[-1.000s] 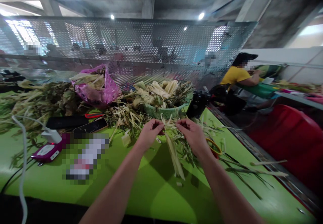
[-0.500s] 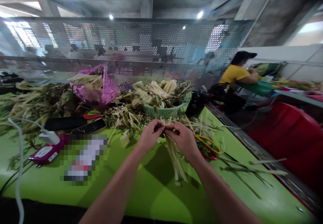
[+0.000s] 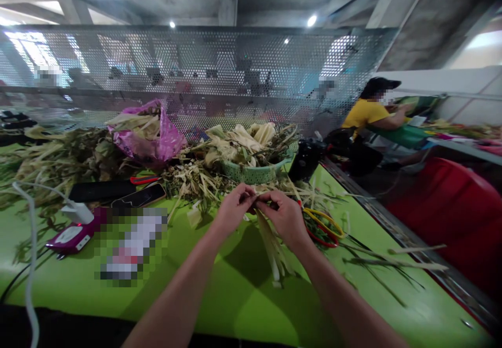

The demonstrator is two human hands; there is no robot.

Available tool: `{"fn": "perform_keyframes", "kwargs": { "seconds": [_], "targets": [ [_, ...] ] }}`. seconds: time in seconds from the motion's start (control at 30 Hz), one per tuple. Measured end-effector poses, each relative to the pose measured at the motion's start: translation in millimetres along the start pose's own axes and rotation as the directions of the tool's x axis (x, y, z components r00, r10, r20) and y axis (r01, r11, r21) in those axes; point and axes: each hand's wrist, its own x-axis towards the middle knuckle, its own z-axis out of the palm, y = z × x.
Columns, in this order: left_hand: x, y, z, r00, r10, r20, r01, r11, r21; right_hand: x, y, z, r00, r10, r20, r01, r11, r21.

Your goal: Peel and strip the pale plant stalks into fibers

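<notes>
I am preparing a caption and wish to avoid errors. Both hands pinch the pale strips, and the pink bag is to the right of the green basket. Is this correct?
Not quite: the pink bag is to the left of the green basket, as the head view shows. The left hand and the right hand do pinch the pale strips.

Pale strips (image 3: 271, 246) part-hidden behind right grip (image 3: 283, 215), white cable (image 3: 29, 264) cut off
</notes>
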Motion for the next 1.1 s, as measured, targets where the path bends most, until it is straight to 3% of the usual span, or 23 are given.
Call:
{"fn": "perform_keyframes", "kwargs": {
  "seconds": [0.23, 0.47, 0.67, 0.87, 1.1],
  "targets": [
    [-1, 3, 1.6, 0.999, -0.034, 0.018, 0.035, 0.998, -0.043, -1, -1, 1, 1.0, 0.007, -0.016, -0.007, 1.0, 0.02],
    [0, 5, 0.9, 1.0, -0.014, 0.011, 0.015, 0.998, -0.053, 0, -5, 0, 0.975, 0.215, 0.05, -0.22, 0.927, 0.304],
    [-1, 6, 0.3, 1.0, -0.01, 0.002, 0.01, 0.999, -0.039, 2, 1, 2, 0.982, 0.172, 0.083, -0.189, 0.938, 0.292],
    [-2, 7, 2.4, 1.0, -0.025, 0.019, 0.026, 1.0, -0.018, 0, 3, 3, 0.993, 0.117, 0.012, -0.118, 0.982, 0.149],
    [1, 10, 1.4, 0.994, -0.111, -0.007, 0.109, 0.982, -0.152, 1, -8, 0, 0.985, 0.173, 0.004, -0.172, 0.974, 0.15]
  ]
}}
